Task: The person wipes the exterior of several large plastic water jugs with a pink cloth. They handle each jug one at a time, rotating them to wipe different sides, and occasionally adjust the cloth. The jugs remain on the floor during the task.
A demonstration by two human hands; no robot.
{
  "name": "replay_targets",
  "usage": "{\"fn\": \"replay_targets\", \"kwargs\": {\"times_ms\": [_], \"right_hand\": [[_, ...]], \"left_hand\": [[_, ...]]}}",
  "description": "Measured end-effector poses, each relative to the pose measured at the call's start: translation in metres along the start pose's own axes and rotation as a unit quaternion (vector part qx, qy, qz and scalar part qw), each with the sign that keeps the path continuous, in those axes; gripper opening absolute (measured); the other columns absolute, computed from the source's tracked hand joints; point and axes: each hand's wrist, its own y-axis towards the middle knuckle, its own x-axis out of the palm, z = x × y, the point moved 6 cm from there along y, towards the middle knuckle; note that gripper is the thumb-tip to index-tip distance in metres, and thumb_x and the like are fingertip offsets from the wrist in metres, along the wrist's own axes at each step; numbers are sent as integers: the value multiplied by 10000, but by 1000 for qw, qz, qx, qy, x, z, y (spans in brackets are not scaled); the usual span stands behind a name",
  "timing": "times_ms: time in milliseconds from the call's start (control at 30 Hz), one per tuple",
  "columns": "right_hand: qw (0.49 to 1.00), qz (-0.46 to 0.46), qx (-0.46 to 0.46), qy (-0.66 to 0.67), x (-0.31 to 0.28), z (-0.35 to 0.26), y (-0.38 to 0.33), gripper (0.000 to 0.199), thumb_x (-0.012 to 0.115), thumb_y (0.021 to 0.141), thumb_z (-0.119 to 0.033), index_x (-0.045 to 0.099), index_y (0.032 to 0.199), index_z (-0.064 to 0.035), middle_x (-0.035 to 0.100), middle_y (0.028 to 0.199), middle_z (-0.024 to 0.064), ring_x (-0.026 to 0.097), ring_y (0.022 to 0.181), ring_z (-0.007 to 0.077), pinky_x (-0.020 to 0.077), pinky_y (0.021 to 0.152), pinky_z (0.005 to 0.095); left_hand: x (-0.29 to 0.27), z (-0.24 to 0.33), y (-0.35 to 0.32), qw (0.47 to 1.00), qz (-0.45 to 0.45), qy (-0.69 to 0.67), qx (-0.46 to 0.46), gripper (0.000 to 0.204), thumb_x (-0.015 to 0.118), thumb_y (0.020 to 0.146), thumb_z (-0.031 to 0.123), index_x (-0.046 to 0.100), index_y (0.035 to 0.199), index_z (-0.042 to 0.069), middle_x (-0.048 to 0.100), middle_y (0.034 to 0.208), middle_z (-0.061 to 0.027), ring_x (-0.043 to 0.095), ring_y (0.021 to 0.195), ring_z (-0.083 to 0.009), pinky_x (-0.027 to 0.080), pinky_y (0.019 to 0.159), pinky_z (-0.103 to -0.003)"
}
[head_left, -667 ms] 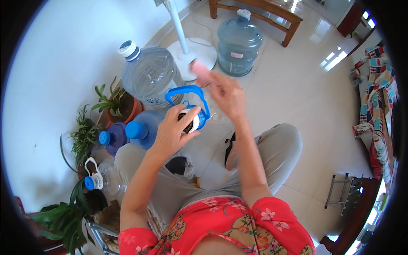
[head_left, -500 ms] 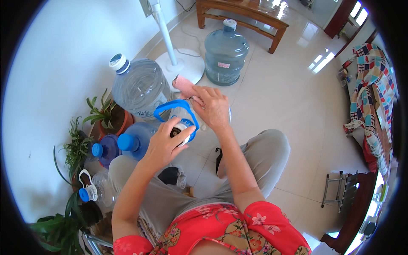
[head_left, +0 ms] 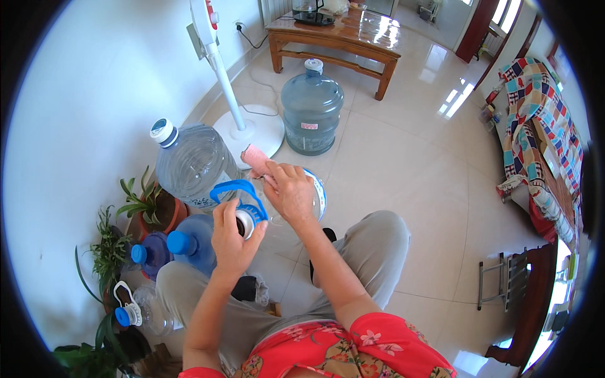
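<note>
My left hand [head_left: 232,242] is closed round the neck of a clear plastic bottle [head_left: 272,213], which lies tilted in front of my knees. A blue carry handle [head_left: 234,185] loops up from its white-ringed neck, and the dark mouth shows between my thumb and fingers. My right hand [head_left: 290,191] grips a pink cloth [head_left: 257,160] and presses it on the bottle's side. One rolled end of the cloth sticks out past the fingers. Beyond the right hand shows the bottle's blue-and-white band [head_left: 320,196]; the hand and forearm cover part of its body.
Left of my hands stand a big clear water bottle [head_left: 195,160], a blue-capped bottle [head_left: 198,236], a smaller purple-blue bottle [head_left: 154,253] and potted plants [head_left: 165,217]. Ahead are a white stand base [head_left: 258,135], a blue water jug [head_left: 312,110] and a wooden table [head_left: 334,41].
The view has tilted up, so the surroundings sit lower in it. More of the bottle's blue-and-white band shows beside my right hand. Both hands keep their holds.
</note>
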Motion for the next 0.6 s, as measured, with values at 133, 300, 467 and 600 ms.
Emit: {"fn": "replay_targets", "kwargs": {"times_ms": [133,300,467,600], "right_hand": [[998,-49,40,-30,2,8,3,287,705,813,-220,693,1090,-144,695,932,72,652,881,285,492,711,435],[990,-95,2,103,4,18,6,219,704,842,-224,721,1035,-123,694,914,119,652,847,323,511,728,419],[974,-105,58,192,20,50,10,235,681,878,-210,719,1089,-115,711,942,115,674,836,284,528,740,368],[925,-170,230,250,48,87,4,231,645,896,-198,714,1092,-98,715,902,98,672,738,250,535,686,332]], "left_hand": [[16,-7,1,998,33,37,-26,524,823,724,240,557,1128,39,574,1100,-171,570,966,-368,487,794,-433],[14,-8,5,996,43,12,71,486,838,665,154,569,1057,51,593,1010,-162,566,937,-369,481,775,-439],[8,-20,7,994,13,-28,100,504,842,654,147,565,1063,49,592,1030,-173,563,943,-373,481,784,-447],[8,-15,2,995,36,-16,89,503,845,659,153,566,1065,51,591,1040,-178,563,948,-377,482,793,-449]]}}
